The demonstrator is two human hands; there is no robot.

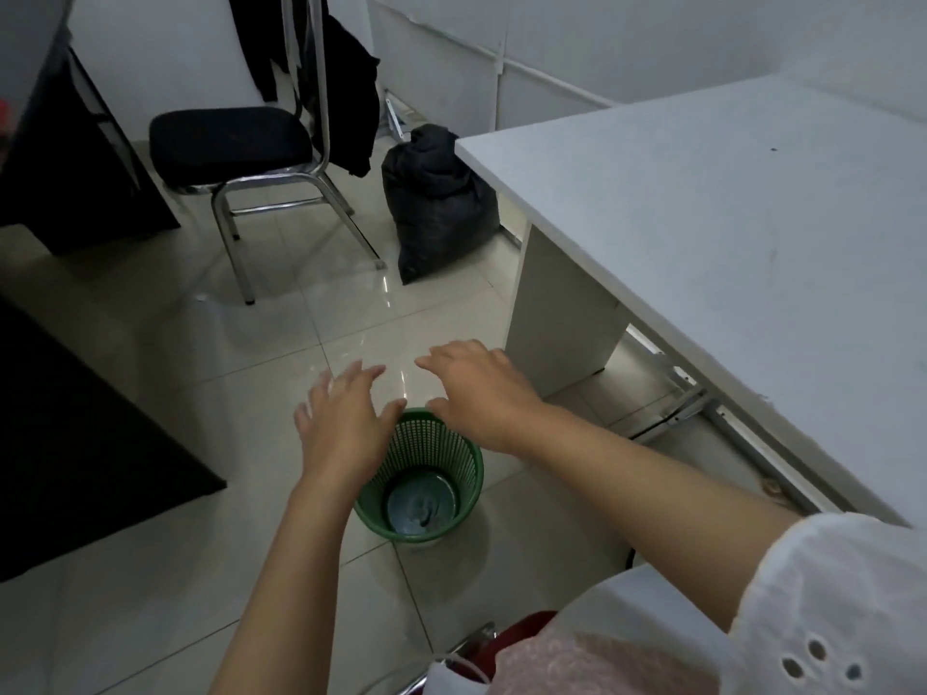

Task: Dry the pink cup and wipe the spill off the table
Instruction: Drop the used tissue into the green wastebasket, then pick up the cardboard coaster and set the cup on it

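Note:
Both my hands hover over a green mesh waste basket [466,474] that stands on the tiled floor. My left hand [346,418] is open, fingers spread, and holds nothing. My right hand [476,388] is also open and flat, with nothing in it. At the basket's bottom lies a crumpled grey-blue tissue or cloth [421,509]. The white table [727,218] stretches along the right; I see no spill on the part in view. No pink cup is in view.
A black padded chair with chrome legs [230,143] stands at the back left, with dark clothes hanging on its back. A black bag [436,203] leans by the table's corner. Dark furniture [75,443] fills the left side.

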